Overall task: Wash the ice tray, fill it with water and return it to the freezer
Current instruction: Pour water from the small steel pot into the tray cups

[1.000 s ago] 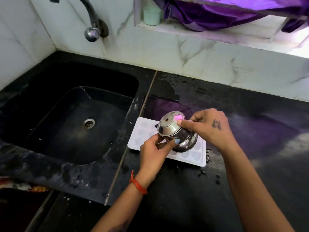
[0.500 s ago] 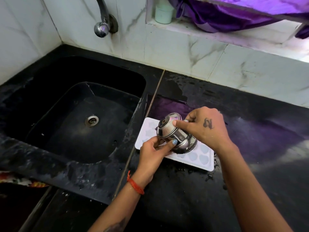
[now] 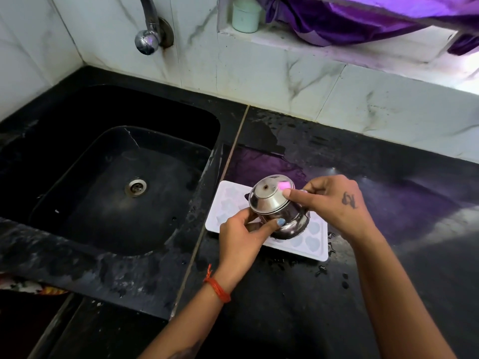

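A white ice tray [image 3: 315, 242] with star and heart shaped cells lies flat on the wet black counter, just right of the sink. Above its middle, a small steel pot [image 3: 277, 206] is tipped far over, base up and mouth down toward the tray. My left hand [image 3: 241, 234] grips the pot from the near side, thumb on its belly. My right hand [image 3: 334, 203] holds it from the right, forefinger laid along the base edge. The pot and hands hide the tray's centre cells.
The black sink [image 3: 108, 182] with its drain [image 3: 135, 187] is on the left, under a chrome tap [image 3: 147, 40] on the marble wall. A pale cup [image 3: 245, 16] and purple cloth [image 3: 350, 22] sit on the window ledge. Water drops dot the counter [image 3: 388, 255] around the tray.
The view has shifted slightly, so everything sits a little further right in frame. Both hands keep the same hold on the tipped pot over the tray.
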The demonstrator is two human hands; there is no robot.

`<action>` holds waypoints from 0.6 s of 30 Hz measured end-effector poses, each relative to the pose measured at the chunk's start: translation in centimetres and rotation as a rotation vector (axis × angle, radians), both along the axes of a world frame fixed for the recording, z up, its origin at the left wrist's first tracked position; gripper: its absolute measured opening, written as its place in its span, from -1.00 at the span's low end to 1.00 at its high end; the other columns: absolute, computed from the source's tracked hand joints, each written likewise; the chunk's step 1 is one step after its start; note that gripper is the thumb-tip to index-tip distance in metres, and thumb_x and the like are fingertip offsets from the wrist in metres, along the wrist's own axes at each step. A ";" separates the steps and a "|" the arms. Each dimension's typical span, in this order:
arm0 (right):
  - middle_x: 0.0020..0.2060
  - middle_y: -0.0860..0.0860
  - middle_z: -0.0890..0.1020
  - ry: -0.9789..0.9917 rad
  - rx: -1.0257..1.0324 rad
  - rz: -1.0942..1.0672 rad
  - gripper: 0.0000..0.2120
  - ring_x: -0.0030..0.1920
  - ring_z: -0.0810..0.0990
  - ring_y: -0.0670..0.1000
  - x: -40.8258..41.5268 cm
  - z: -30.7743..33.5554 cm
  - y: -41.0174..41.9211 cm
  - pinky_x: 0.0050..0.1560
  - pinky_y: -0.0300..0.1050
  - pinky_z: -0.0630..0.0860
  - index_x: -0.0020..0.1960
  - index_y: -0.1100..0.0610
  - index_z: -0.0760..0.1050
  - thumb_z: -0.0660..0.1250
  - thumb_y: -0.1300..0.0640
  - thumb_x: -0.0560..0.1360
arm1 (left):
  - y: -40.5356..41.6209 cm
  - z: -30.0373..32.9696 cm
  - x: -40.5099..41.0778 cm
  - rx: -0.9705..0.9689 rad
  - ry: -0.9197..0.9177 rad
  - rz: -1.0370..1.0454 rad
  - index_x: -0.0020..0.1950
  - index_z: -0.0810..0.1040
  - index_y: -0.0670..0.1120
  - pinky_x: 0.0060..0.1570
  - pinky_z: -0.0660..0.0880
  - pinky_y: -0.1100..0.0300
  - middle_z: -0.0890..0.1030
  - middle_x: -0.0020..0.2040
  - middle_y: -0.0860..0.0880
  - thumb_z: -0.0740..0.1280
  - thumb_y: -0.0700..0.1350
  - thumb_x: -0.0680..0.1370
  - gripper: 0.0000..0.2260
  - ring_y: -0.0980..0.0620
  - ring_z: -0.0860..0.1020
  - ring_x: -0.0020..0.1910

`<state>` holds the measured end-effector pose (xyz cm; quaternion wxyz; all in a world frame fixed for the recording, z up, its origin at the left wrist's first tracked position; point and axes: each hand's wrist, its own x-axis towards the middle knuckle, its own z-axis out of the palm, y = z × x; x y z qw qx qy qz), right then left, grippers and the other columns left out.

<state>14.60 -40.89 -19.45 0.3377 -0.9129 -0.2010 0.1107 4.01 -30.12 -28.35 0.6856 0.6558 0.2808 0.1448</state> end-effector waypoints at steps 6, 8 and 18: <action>-0.52 0.08 0.58 -0.110 -0.091 -0.010 -0.58 -0.46 0.48 -0.02 -0.7 0.8 -0.7 -0.36 -0.15 0.42 -0.37 0.19 0.59 0.45 -0.19 0.34 | -1.0 -0.6 0.3 -0.137 -0.010 -0.055 0.01 0.66 -0.07 0.10 0.56 -0.08 0.72 -0.08 0.00 0.53 0.15 0.15 -0.49 0.03 0.68 -0.05; -0.55 0.05 0.56 -0.147 -0.124 0.002 -0.58 -0.47 0.50 0.00 -0.7 1.0 -0.8 -0.36 -0.15 0.41 -0.38 0.18 0.58 0.45 -0.18 0.35 | -1.3 -0.7 0.4 -0.187 -0.014 -0.074 0.04 0.65 -0.11 0.11 0.56 -0.09 0.71 -0.04 -0.05 0.53 0.12 0.16 -0.47 -0.01 0.68 -0.03; -0.60 -0.08 0.47 -0.245 -0.239 0.030 -0.58 -0.50 0.45 -0.13 -0.9 1.5 -0.4 -0.47 -0.25 0.22 -0.48 0.04 0.44 0.39 -0.20 0.39 | -1.8 -0.6 0.7 -0.310 -0.020 -0.104 0.05 0.62 -0.18 -0.04 0.58 0.15 0.69 -0.02 -0.12 0.48 -0.23 0.41 -0.77 0.02 0.66 -0.05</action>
